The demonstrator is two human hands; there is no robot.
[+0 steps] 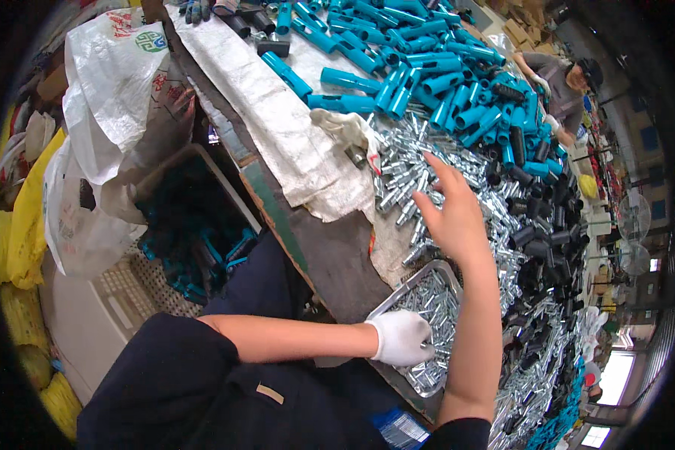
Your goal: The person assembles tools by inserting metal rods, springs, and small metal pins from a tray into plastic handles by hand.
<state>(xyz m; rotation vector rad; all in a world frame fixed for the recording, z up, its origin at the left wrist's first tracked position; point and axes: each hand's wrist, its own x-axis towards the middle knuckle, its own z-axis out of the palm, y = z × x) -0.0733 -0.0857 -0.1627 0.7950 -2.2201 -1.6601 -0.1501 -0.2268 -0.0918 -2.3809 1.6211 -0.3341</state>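
Note:
My left hand [401, 338], in a white glove, rests on small silvery metal pins [436, 304] that fill a metal tray [388, 303]. Its fingers are curled, and whatever they may hold is hidden. My right hand [456, 216] is bare and reaches over a heap of shiny metal rods [406, 161]. Thumb and forefinger stand apart, with nothing visible between them. A crumpled white glove [345, 127] lies by the heap's left edge, on white woven sheeting [277, 150].
Teal plastic tubes [427, 67] are piled at the far side, with black sleeves [544, 240] to the right. At left, a crate [195, 165] of teal and black parts stands below the table edge, beside a white plastic bag [105, 97]. A co-worker [559, 82] is at far right.

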